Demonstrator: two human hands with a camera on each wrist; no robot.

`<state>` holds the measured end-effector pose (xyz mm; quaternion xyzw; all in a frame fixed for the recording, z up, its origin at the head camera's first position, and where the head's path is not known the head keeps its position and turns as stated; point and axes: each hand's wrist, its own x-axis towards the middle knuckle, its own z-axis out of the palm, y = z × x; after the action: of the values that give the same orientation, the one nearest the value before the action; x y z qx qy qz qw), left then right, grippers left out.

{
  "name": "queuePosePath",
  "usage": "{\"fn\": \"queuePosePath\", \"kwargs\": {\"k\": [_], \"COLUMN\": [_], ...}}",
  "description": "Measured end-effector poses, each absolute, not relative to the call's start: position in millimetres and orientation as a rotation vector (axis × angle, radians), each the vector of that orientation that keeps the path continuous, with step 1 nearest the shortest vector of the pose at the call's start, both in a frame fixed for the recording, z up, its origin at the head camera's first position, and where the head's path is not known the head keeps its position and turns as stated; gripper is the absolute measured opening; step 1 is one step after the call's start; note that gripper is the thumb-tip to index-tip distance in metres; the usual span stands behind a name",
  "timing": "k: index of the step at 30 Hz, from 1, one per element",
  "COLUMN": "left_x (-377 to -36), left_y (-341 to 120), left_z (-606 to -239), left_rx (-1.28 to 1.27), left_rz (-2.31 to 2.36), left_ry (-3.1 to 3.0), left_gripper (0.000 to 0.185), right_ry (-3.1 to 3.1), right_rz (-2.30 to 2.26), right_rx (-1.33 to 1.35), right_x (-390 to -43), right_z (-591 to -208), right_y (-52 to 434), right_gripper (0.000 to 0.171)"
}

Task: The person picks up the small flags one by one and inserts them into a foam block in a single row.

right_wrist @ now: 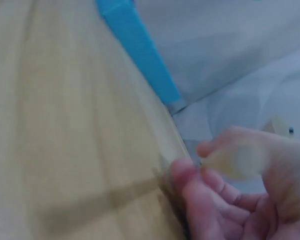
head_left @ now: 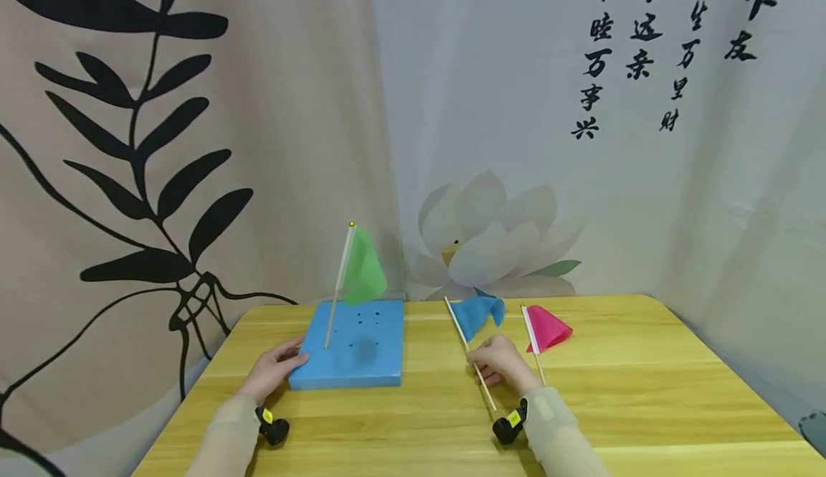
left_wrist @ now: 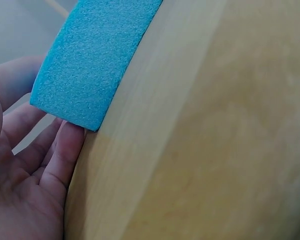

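Note:
A blue foam block (head_left: 377, 369) with several small holes lies on the table, left of centre. A green flag (head_left: 364, 269) stands in it, leaning a little to the right. My left hand (head_left: 274, 368) holds the block's left edge near the front corner; in the left wrist view the thumb and fingers lie about the foam (left_wrist: 95, 65). With thumb and fingertips, my right hand (head_left: 502, 362) pinches the wooden stick of a blue flag (head_left: 476, 315), tilted with its cloth at the far end. In the right wrist view the stick's end (right_wrist: 245, 159) points at the camera, blurred.
A pink flag (head_left: 547, 328) lies on the wooden table (head_left: 645, 391), just right of my right hand. Behind the table hangs a printed curtain (head_left: 310, 104) with leaves, a lotus and black writing. Each wrist carries a small black camera (head_left: 274, 430).

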<state>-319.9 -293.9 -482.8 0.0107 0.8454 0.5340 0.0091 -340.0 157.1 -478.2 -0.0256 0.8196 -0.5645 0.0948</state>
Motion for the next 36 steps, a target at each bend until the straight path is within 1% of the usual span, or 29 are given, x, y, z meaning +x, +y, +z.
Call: {"fn": "queuePosePath", "kwargs": {"k": [2,8,12,20,28,33,36], "left_x": [-319.8,-318.0,-319.3,-322.4,-320.5,-321.3,-322.6], "left_y": [-295.1,-297.3,-297.4,-297.2,-297.8,-297.2,-297.3], "left_z": [-484.1,-487.4,-488.4,-488.1,-487.3,-487.7,-488.3], "left_rx": [0.029,0.027,0.031,0.017,0.024,0.029,0.032], "left_rz": [1.660,1.641,1.659,1.689,1.680,1.682,1.686], "left_ry": [2.649,2.653,2.640,2.623,2.625,2.625,2.626], "left_gripper": [0.065,0.066,0.066,0.066,0.066,0.066,0.066], "right_ry": [2.299,2.065,1.921,1.712,1.672,1.645,1.628], "right_rz": [-1.753,-1.862,-1.946,-2.050,-2.064,-2.106,-2.146], "right_rx": [-0.093,-0.086,-0.052,-0.098,-0.150,-0.185,-0.191], "right_x": [-341.4,-346.2,-348.8,-351.8,-349.8,-349.6,-350.6], "right_z": [-479.2,-482.9,-484.9,-484.4,-486.8,-485.1,-481.6], "right_y": [160.6,169.2,170.7,167.2,163.7,163.6,162.8], "right_gripper": [0.019,0.032,0.033,0.038,0.036,0.038,0.032]}}
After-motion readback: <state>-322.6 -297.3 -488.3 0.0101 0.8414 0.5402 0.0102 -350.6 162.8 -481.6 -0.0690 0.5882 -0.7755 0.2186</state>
